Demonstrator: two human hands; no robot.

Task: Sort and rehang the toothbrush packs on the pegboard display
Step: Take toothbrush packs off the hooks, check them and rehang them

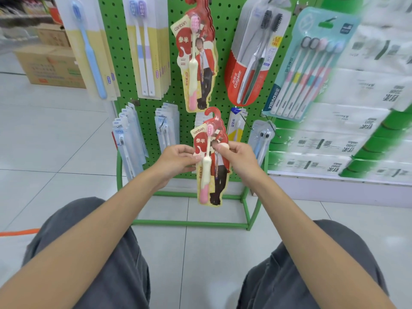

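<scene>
Red pack (210, 157), pinched at both edges by left grip (178, 160) and right grip (236, 158), should go up straight so its hook (213, 113) joins the matching packs (196, 59) above.

Your left hand (178, 161) and right hand (238, 159) hold the toothbrush pack (210, 161) between them, in front of the pegboard (225, 25) and below the matching packs (196, 56) hung there, with the Colgate pack (249, 63) to their right and the two-brush packs (147, 47) to their left
</scene>
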